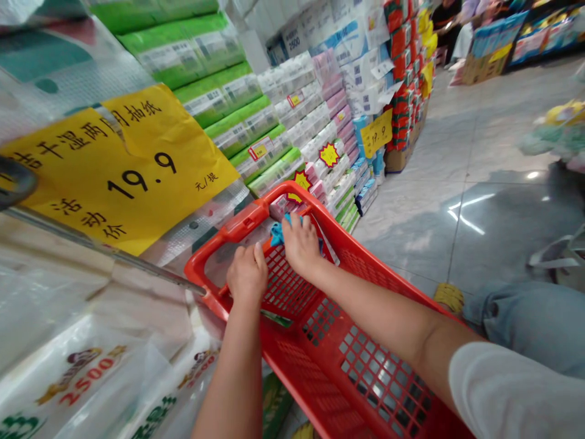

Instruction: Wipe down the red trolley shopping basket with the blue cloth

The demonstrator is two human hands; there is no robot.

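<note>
A red plastic shopping cart (297,360) with grid-patterned sides stretches from the middle of the view to the lower right. My left hand (247,273) is closed around the bar at its far end. Beside it, my right hand (301,244) is closed on a blue cloth (276,234) at the same bar, its fingers curled over. The two hands are a short distance apart. A flat green and white item (276,318) shows inside the cart, below my left hand.
Stacked green tissue packs (219,97) rise behind the cart. A yellow price sign (132,164) hangs at the left above plastic-wrapped packs (82,372). Red packs (402,79) stand farther back. Someone's jeans-clad leg (534,323) and yellow shoe (450,297) are at the right.
</note>
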